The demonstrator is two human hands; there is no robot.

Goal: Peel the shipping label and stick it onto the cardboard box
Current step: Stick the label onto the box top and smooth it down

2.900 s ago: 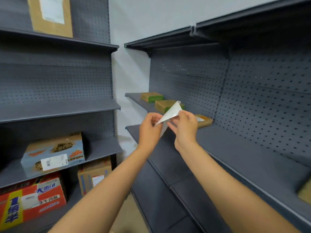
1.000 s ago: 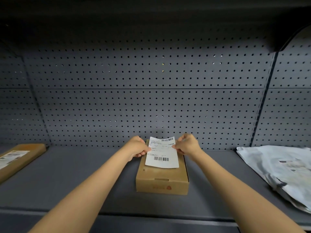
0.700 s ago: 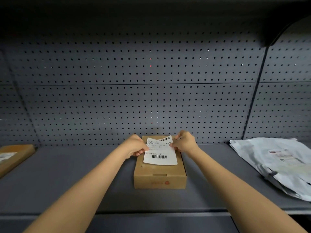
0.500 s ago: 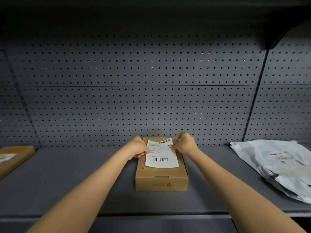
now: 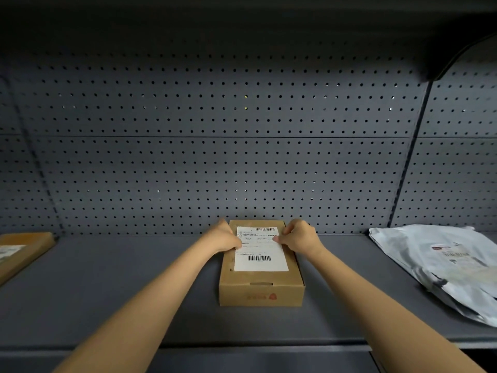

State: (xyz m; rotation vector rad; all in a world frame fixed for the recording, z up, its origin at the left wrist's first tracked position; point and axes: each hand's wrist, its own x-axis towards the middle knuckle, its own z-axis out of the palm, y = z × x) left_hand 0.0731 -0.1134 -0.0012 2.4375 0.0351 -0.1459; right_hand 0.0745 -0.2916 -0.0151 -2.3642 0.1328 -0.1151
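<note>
A flat brown cardboard box lies on the grey shelf, its short side toward me. A white shipping label with two barcodes lies flat on the box's top. My left hand has curled fingers on the label's left edge near its far end. At the label's right edge, my right hand mirrors it with fingertips on the paper. Both hands rest partly on the box top. Whether the fingers pinch the edges or only press them down cannot be told.
The grey metal shelf has a perforated back panel. A white plastic mailer bag lies at the right. Another brown box with a label sits at the far left. An upper shelf overhangs in shadow.
Earlier I peeled the label in the air before the shelves. In the last second its raised far end came down flat on the box, and both hands slid along its edges.
</note>
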